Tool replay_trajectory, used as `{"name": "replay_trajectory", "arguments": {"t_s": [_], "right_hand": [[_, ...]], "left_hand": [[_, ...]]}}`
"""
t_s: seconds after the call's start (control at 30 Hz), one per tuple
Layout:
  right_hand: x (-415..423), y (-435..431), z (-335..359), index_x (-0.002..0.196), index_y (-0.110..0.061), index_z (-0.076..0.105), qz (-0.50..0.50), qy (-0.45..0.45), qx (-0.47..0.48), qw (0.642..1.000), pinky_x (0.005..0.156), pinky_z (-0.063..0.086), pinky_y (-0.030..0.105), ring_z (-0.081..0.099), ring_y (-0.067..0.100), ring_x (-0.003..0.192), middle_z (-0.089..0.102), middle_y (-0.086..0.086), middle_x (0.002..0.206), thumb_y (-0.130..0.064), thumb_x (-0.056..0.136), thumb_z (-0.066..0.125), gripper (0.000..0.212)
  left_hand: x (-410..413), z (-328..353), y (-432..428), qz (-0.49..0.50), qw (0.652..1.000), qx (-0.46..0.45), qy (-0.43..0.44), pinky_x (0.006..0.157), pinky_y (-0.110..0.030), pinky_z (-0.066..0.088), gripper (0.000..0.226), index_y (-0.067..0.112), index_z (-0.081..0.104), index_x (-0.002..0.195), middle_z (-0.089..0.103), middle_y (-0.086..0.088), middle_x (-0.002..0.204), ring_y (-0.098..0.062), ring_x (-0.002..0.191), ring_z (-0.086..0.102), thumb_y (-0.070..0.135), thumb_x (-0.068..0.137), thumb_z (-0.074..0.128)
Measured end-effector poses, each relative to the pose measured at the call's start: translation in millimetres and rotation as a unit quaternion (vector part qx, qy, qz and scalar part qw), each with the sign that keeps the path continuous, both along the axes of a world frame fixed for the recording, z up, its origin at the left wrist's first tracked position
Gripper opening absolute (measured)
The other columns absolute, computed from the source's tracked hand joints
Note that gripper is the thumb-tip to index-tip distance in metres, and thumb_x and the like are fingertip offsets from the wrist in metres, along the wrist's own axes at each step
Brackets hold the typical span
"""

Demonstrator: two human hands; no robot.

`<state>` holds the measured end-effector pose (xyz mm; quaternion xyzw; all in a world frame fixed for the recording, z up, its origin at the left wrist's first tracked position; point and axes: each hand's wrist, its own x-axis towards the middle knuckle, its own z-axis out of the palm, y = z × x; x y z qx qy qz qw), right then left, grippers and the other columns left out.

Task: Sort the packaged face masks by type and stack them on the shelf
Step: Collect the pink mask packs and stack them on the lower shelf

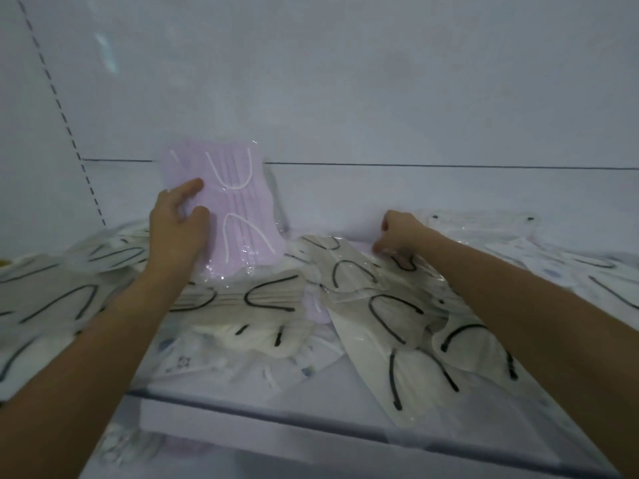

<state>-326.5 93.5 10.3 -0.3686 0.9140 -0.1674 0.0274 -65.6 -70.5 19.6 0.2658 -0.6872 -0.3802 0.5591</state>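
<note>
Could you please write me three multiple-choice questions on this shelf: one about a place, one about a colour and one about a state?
1. Where on the shelf is the lilac pack that the left hand grips?
A) flat at the front edge
B) hidden under other packs
C) upright at the back

2. What colour are the ear loops on the cream packs?
A) white
B) black
C) red

3. How is the right hand?
A) fingers curled, pinching wrap on the cream packs
B) flat and open
C) holding a box

Answers: 1 C, it stands on end before the back wall; 2 B, dark loops show through the clear wrap; 3 A, its fingertips seem to close on the plastic.
</note>
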Motion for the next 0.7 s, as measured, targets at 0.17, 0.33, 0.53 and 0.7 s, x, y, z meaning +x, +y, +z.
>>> {"name": "replay_trajectory", "arguments": {"t_s": [0.17, 0.33, 0.53, 0.7], "right_hand": [[7.5, -9.3, 10.6, 0.091, -0.005, 0.052, -0.015, -0.068, 0.112, 0.991, 0.060, 0.041, 0.025, 0.052, 0.022, 0.072, 0.053, 0.011, 0.090, -0.031, 0.078, 0.071, 0.035], [3.2, -4.7, 4.9, 0.104, -0.002, 0.059, -0.016, -0.064, 0.053, 0.996, 0.072, 0.048, 0.029, 0.060, 0.027, 0.091, 0.060, 0.014, 0.102, -0.017, 0.079, 0.071, 0.031], [-4.8, -3.2, 20.4, 0.127, -0.008, 0.050, 0.002, 0.050, -0.151, 0.987, 0.078, 0.033, 0.020, 0.050, 0.026, 0.110, 0.053, 0.014, 0.127, -0.008, 0.085, 0.059, 0.043], [-4.0, 6.9, 57.0, 0.121, -0.007, 0.057, -0.016, 0.100, -0.323, 0.941, 0.085, 0.036, 0.017, 0.046, 0.013, 0.096, 0.056, 0.003, 0.109, -0.005, 0.086, 0.056, 0.035]], "left_hand": [[-9.9, 2.7, 5.3, -0.015, 1.000, 0.007, 0.000, 0.099, -0.018, 0.038, 0.042, 0.013, 0.056, 0.125, 0.047, 0.000, 0.126, -0.012, 0.116, 0.048, -0.003, 0.088, 0.044], [-13.3, 4.0, 3.0, -0.048, 0.999, -0.009, -0.006, 0.096, -0.013, 0.037, 0.042, 0.014, 0.056, 0.124, 0.046, 0.006, 0.116, -0.009, 0.112, 0.047, -0.004, 0.087, 0.045], [-8.2, 8.3, -16.6, -0.062, 0.998, 0.009, -0.002, 0.103, -0.033, 0.042, 0.041, 0.019, 0.058, 0.120, 0.047, 0.003, 0.116, -0.022, 0.116, 0.052, -0.004, 0.087, 0.046], [-7.4, 14.7, -33.3, -0.072, 0.997, 0.014, 0.014, 0.095, -0.033, 0.047, 0.041, 0.021, 0.058, 0.118, 0.049, -0.002, 0.118, -0.028, 0.116, 0.053, -0.003, 0.086, 0.047]]}}
